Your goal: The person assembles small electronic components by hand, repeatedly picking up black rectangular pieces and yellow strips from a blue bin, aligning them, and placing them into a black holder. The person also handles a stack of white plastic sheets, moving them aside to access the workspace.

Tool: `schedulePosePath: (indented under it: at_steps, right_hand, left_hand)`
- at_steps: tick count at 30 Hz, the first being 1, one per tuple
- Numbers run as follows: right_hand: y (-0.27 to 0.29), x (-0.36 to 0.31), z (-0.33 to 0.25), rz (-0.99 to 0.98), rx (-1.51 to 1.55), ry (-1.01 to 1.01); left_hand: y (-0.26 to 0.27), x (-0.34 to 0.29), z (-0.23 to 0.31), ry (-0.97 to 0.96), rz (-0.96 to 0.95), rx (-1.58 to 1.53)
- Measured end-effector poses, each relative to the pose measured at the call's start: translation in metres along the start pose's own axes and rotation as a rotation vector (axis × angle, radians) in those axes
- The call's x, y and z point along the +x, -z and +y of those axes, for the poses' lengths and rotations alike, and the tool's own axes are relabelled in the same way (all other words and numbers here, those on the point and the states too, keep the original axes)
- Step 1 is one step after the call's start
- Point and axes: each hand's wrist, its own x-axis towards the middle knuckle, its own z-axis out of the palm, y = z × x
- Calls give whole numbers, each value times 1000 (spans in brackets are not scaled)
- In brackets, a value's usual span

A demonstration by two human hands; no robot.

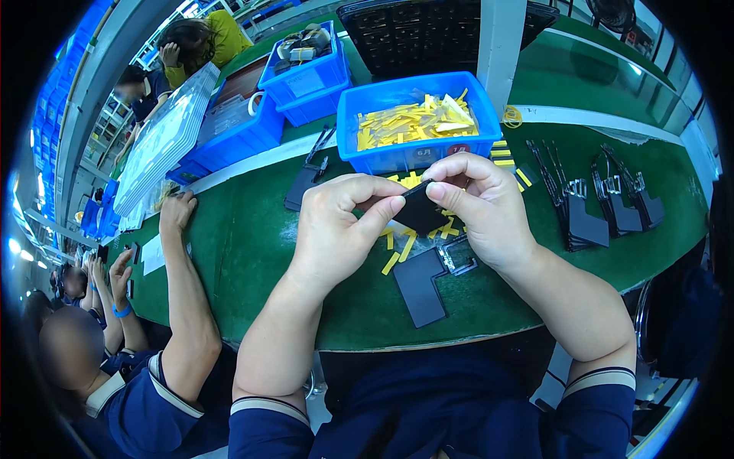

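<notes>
Between my two hands, above the green table, is a thin flat black part (422,214). My left hand (336,222) pinches its left edge between thumb and fingers. The upper right edge is in the grip of my right hand (488,213), thumb against the near face. A dark flat L-shaped part (420,289) lies on the table just below, with a clear frame-like piece (458,256) at its right end. Yellow strips (405,249) are scattered beneath my hands, partly hidden by them.
Beyond my hands stands a blue bin (417,158) full of yellow strips. Stacked dark parts with cables (587,222) lie at the right. More blue bins (313,88) and a white panel stack (164,145) are at the back left. A co-worker's arm (187,283) rests on the table at left.
</notes>
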Motion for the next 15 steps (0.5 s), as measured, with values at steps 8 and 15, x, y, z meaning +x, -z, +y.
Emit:
schedulePosePath:
  at_steps: [8,15]
  right_hand:
    - [-2,-5,-23,-89,-324,213]
    - [3,-4,-24,-77,-352,145]
  left_hand:
    - [4,-3,3,-24,-1,-28]
    - [3,-2,5,175,-25,-290]
